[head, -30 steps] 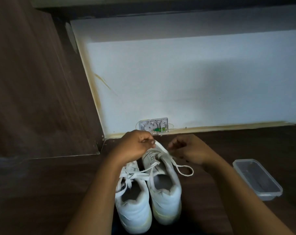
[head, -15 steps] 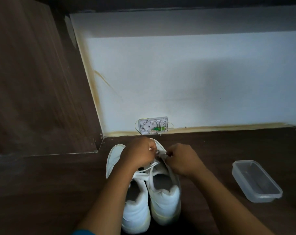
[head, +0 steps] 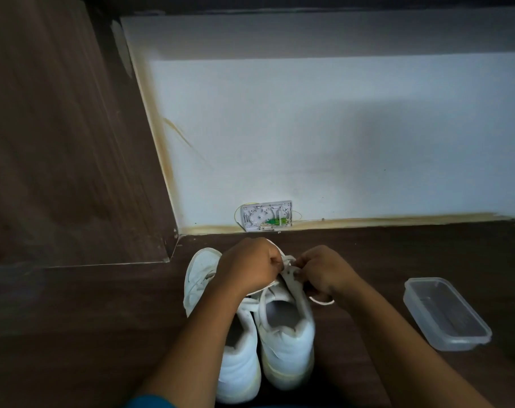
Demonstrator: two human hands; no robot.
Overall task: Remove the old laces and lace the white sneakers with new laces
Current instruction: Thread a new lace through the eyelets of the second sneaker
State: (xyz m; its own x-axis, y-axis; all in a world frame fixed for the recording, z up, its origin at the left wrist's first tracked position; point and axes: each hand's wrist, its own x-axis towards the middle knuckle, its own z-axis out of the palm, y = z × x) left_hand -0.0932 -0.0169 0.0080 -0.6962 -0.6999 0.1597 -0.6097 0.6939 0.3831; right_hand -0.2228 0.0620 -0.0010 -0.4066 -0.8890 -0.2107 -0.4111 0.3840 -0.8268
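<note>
Two white sneakers stand side by side on the dark wooden floor, heels toward me: the left sneaker (head: 203,278) and the right sneaker (head: 288,340). My left hand (head: 247,266) is curled over the front of the right sneaker and pinches its white lace (head: 290,265). My right hand (head: 324,272) pinches the same lace close beside it, over the eyelets. A loop of lace (head: 321,301) hangs out under my right wrist. My left forearm hides most of the left sneaker's lacing.
A clear plastic container (head: 445,313) sits empty on the floor to the right. An open white wall socket box (head: 266,216) is fixed at the foot of the white wall. A dark wooden panel (head: 59,142) rises on the left.
Both hands have come together over the front of the right sneaker. The long lace loop that lay out to the right has been drawn in to a small loop under my right wrist.
</note>
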